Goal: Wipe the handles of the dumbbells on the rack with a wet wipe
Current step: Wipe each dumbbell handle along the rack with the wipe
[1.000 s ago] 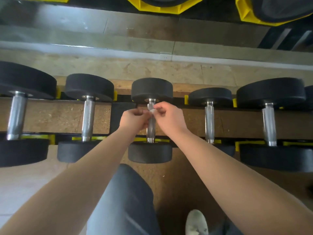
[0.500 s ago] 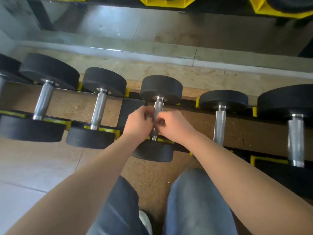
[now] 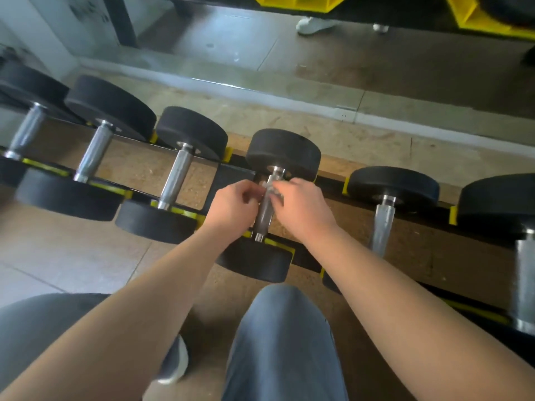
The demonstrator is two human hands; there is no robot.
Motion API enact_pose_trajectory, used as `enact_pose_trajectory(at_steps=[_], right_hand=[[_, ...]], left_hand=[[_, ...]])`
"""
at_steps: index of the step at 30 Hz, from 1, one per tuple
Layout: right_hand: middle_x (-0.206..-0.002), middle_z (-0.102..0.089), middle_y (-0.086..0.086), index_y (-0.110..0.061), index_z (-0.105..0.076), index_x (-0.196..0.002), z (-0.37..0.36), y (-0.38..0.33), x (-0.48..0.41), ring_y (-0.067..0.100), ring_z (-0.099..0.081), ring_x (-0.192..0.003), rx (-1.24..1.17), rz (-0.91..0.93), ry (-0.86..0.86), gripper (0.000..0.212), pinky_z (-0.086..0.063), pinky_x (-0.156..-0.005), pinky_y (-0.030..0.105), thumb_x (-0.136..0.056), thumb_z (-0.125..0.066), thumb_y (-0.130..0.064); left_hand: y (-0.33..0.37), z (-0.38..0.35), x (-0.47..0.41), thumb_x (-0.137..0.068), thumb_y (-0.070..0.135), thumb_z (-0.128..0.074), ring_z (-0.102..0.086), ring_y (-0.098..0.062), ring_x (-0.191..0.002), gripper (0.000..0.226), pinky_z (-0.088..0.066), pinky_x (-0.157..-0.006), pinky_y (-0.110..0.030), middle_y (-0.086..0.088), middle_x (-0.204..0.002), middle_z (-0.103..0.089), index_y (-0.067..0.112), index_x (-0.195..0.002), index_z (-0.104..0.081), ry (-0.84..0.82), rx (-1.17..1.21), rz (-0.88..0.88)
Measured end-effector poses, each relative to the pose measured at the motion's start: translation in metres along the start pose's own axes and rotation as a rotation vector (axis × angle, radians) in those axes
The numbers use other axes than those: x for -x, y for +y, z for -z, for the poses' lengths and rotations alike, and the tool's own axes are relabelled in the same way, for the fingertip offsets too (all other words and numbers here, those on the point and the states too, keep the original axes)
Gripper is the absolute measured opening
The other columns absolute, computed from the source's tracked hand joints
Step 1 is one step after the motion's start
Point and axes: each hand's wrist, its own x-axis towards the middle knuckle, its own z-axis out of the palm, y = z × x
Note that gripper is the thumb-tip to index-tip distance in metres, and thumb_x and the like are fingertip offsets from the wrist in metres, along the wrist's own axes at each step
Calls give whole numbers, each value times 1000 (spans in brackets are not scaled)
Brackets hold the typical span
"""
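Floor: we see speckled tan matting under the rack, giving way to pale grey tiles at 8 o'clock.
Mirror: it runs across 12 o'clock, its lower edge meeting the matting. Yellow and black shapes show in it at 1 o'clock.
Writing: dark marks on the white panel at 11 o'clock are too blurred for us to read.
Rack: black rails slant from 9 to 3 o'clock, with yellow saddles between the weights.
Dumbbells: we count six, some cut off, lying side by side across the rails. They have round matte black heads and chrome bars.
Knee: blue denim, at 6 o'clock.
Centre dumbbell: it sits mid-frame, and its handle is dull steel.
Left hand: fingers curled, pinching the wipe from 9 o'clock.
Right hand: fingers curled, pinching the wipe from 3 o'clock.
Wet wipe: small, pale and crumpled, held against the handle's upper end, just below the far head.
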Motion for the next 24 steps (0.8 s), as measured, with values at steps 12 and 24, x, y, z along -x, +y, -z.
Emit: enact_pose_trajectory(at_steps=[12,24], right_hand=[[-92,-70,3,-14,-64,-101,-2,5,-8,16,-68,-79,-129,-122,71,9,-56,-66,29,-102,-56,-19],[-87,-67,-8,-20,-66,-97,-12,8,-6,8,-65,-77,-295,-427,-17,1,-50,-64,19,-96,-65,-20]], left_hand=[[-5,0,-3,-97,11,-53,-67,-9,-97,32,-52,-76,-21,9,-108,-73,24,-119,-72,-7,-15,-38],[-7,0,-4,-98,9,-51,-66,-11,-99,32,-48,-70,-17,7,-110,-72,26,-116,-71,-10,15,-22]])
